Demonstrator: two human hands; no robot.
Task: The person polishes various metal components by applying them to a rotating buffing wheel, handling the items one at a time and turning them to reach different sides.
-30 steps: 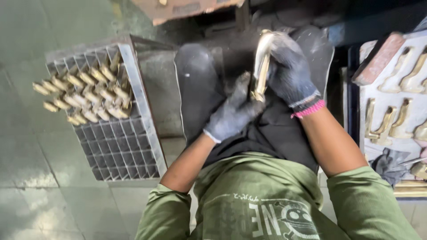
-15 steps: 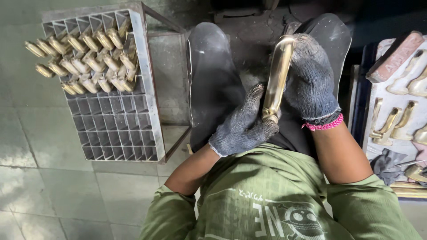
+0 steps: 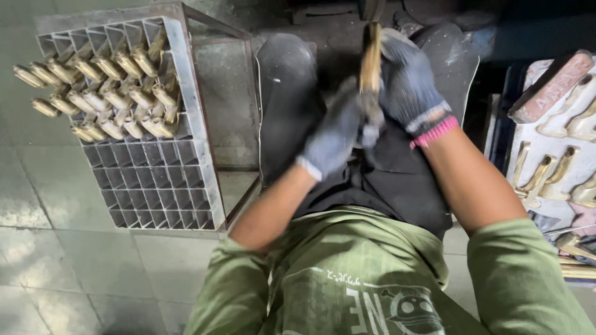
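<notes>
- The brass handle (image 3: 371,57) stands almost upright over the person's lap, a long, slim, curved piece, dull gold with a worn sheen, its top end blurred against the dark background.
- Right hand (image 3: 406,87), in a dark knit glove with a pink cuff, has its grip clamped round the handle's upper half.
- Left hand (image 3: 338,133), gloved grey, is closed tight on the handle's lower end, just below the right.
- Both hands hover above the black apron (image 3: 385,180) across the knees.
- At the left, a grey metal grid rack (image 3: 155,186) stands on the tiled floor (image 3: 56,248); its upper cells are packed with brass pieces (image 3: 105,68), lower cells bare.
- At the right edge, a white tray (image 3: 534,149) carries more brass handles (image 3: 540,174).
</notes>
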